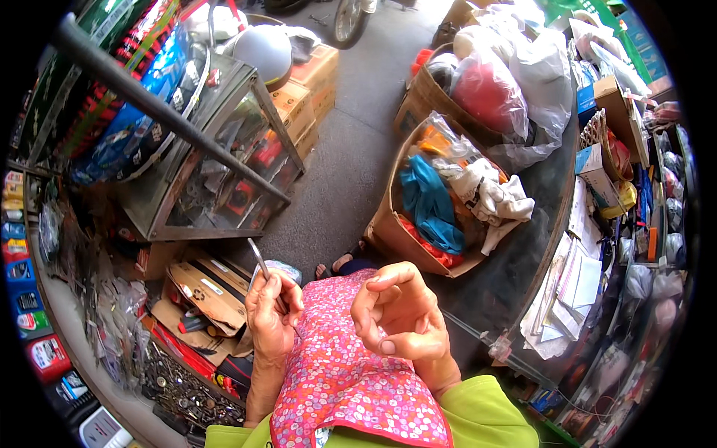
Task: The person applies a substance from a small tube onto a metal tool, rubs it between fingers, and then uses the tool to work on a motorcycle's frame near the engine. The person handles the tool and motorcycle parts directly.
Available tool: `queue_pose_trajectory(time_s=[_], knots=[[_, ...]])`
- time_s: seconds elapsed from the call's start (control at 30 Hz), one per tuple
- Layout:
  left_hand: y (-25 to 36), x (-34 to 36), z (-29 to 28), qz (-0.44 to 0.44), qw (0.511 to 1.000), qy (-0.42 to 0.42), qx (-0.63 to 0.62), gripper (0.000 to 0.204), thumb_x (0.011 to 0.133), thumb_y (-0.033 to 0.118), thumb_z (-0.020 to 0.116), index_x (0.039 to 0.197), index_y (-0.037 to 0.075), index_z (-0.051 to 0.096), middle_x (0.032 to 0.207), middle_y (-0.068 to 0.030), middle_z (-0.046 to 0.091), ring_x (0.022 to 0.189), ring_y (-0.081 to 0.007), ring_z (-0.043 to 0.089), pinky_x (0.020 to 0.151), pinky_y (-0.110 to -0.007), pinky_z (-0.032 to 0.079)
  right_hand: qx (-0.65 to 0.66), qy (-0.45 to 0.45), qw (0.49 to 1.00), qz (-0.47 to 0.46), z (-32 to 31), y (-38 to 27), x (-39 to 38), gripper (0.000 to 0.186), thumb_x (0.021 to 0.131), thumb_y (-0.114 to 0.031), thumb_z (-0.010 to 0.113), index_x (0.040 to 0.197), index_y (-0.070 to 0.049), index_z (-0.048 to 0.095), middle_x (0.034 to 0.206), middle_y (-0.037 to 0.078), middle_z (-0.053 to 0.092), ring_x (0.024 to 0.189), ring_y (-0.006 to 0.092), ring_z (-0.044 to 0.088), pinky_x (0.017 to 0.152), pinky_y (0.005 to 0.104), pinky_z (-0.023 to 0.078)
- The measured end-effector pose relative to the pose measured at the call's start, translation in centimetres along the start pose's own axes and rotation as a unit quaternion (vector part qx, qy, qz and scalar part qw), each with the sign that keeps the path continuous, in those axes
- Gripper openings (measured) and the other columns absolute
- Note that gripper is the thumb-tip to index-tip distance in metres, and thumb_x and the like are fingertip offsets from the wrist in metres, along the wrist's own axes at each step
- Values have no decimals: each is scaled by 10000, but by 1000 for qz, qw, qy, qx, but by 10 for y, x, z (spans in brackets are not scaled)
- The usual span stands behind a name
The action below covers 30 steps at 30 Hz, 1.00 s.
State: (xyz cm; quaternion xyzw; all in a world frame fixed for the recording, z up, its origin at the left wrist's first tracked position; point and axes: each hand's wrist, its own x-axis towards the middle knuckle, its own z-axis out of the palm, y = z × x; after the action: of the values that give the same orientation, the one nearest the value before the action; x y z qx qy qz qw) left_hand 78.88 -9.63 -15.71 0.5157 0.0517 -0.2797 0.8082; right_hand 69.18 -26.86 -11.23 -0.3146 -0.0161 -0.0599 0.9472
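Note:
My left hand is raised in front of the patterned pink apron, its fingers closed round a slim metal rod. The rod's tip sticks up and leans to the left; its lower part is hidden in the fingers. To the right, my right hand is held up with the fingers curled and a gap between thumb and fingertips. Nothing shows in that hand, and it does not touch the left one.
Ahead right stand an open carton of cloths and a box of plastic-wrapped goods. A glass display case is ahead left, crossed by a metal pole. Loose metal parts lie at lower left; papers lie right.

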Motion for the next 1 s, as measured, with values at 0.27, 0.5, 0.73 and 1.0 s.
queue_pose_trajectory(time_s=[0.27, 0.5, 0.73, 1.0], knots=[[22, 47, 53, 112, 983, -37, 144, 114, 927, 98, 513, 931, -5, 563, 631, -40, 502, 465, -59, 388, 406, -192, 289, -30, 21, 999, 19, -28, -38, 35, 762, 735, 12, 617, 1427, -30, 302, 1010, 164, 550, 663, 87, 515, 653, 216, 446], [51, 73, 107, 489, 704, -151, 492, 208, 720, -35, 670, 921, 18, 681, 727, -56, 608, 542, -157, 518, 472, -272, 406, -69, 57, 995, 33, -43, -62, 48, 831, 725, 1, 625, 1464, -9, 245, 1007, 161, 560, 679, 84, 516, 668, 219, 446], [63, 108, 131, 431, 774, -168, 431, 274, 738, -40, 647, 1006, -1, 691, 661, -50, 564, 491, -148, 486, 468, -274, 384, -63, 120, 991, -18, -42, -72, 58, 830, 730, -16, 653, 1465, -8, 268, 992, 143, 579, 680, 79, 518, 669, 212, 446], [72, 137, 120, 297, 860, -159, 382, 224, 835, -39, 572, 1034, -43, 674, 744, 11, 503, 661, -60, 437, 577, -208, 327, -64, 189, 975, -99, -55, -73, 62, 835, 745, -50, 650, 1478, 0, 253, 986, 134, 580, 686, 69, 529, 661, 198, 442]])
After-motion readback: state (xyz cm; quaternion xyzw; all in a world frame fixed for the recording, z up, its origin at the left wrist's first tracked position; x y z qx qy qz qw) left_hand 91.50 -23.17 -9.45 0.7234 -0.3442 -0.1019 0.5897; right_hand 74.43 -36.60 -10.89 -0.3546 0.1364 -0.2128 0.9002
